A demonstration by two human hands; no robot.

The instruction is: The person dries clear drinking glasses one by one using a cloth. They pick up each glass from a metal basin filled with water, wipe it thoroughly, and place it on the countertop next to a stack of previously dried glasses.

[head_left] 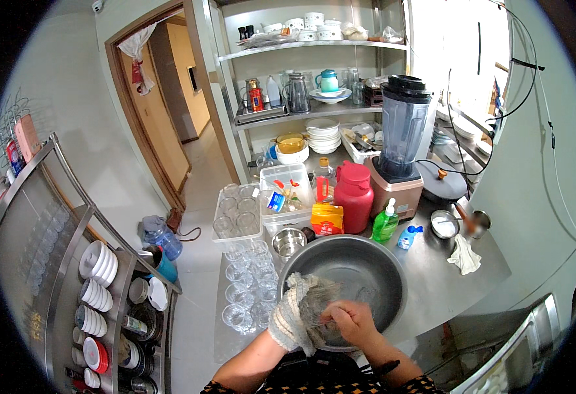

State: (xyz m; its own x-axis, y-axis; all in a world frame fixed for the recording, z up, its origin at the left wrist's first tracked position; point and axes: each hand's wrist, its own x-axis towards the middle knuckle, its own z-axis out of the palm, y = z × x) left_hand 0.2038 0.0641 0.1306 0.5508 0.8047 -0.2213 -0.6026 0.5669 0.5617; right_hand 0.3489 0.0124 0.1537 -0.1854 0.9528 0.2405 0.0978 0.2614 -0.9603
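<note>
A grey-white cloth [291, 318] is bunched over my left hand [288, 328], hiding most of its fingers. A clear drinking glass [319, 301] sits against the cloth, between my two hands. My right hand [352, 322] is closed at the glass's near right side, fingers curled in. Both hands are above the near left part of a large grey metal basin [393, 282]. Left of the basin, several clear glasses [239, 293] stand close together on the steel table [459, 289].
Behind the basin stand a steel bowl [289, 241], a red jug [354, 197], a green pump bottle [385, 222] and a blender [403, 131]. A plastic bin [237, 210] holds more glasses. A white cloth [464, 255] lies at right. A dish rack [127, 289] stands at left.
</note>
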